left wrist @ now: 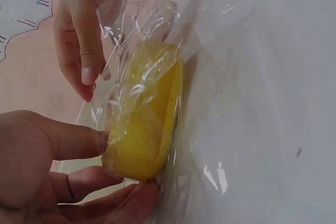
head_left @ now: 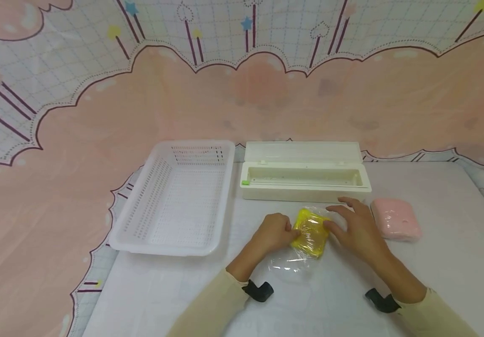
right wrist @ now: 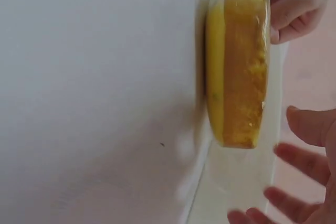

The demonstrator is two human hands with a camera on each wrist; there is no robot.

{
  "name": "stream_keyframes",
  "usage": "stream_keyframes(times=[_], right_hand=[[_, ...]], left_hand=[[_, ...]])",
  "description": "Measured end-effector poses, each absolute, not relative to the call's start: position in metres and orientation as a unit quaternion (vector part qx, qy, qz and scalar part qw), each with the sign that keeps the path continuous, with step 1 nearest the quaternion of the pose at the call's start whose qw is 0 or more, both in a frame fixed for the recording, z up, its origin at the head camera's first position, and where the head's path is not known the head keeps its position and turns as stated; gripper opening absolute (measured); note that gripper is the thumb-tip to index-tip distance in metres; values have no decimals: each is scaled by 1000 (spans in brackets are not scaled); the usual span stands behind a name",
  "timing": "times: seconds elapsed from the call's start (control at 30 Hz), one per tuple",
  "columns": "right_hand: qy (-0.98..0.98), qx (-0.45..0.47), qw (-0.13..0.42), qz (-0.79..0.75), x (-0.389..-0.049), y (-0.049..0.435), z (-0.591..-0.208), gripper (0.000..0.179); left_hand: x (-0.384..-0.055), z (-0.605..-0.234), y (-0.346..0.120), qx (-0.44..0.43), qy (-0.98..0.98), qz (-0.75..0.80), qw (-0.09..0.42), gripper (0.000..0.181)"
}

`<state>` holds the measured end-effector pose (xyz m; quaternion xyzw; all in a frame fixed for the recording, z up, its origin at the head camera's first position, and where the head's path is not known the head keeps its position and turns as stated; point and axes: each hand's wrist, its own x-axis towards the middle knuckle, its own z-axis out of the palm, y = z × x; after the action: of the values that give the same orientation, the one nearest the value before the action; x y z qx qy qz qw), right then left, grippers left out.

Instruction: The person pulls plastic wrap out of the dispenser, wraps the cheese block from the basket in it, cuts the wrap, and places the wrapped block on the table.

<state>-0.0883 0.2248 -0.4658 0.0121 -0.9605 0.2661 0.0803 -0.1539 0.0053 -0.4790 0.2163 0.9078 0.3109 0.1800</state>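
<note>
A yellow box-shaped object (head_left: 312,234) with rounded corners sits in loose clear plastic film (left wrist: 118,30) above the white table; its exact kind does not show. My left hand (head_left: 276,232) pinches its near left side between thumb and fingers, through the film. In the left wrist view, the left thumb (left wrist: 73,140) lies on one face and the fingers curl under the end. On the other side, my right hand (head_left: 357,229) is held with fingers apart and slightly bent. The right wrist view shows a gap between those fingers (right wrist: 302,163) and the yellow object (right wrist: 244,72).
Behind the hands stands a long white film dispenser box (head_left: 305,194), its lid (head_left: 302,152) raised, with a small green slider at its left end. A white perforated basket (head_left: 117,241) is at the left. A pink film-wrapped object (head_left: 395,219) lies right of the right hand.
</note>
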Motion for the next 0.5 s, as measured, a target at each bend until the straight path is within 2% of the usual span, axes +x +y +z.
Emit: stream_keyframes(times=[0.1, 0.27, 0.37, 0.5], right_hand=[[-950, -12, 51, 306, -85, 226, -467, 54], [-920, -60, -102, 372, -85, 225, -468, 76], [-903, -74, -163, 390, -85, 223, -471, 80], [-878, -77, -182, 436, -82, 219, -477, 74]], left_hand=[[-151, -481, 2, 205, 901, 336, 182, 37], [-146, -484, -1, 165, 885, 380, 210, 35], [-144, -486, -1, 128, 861, 431, 238, 29], [-142, -489, -2, 83, 835, 477, 262, 47]])
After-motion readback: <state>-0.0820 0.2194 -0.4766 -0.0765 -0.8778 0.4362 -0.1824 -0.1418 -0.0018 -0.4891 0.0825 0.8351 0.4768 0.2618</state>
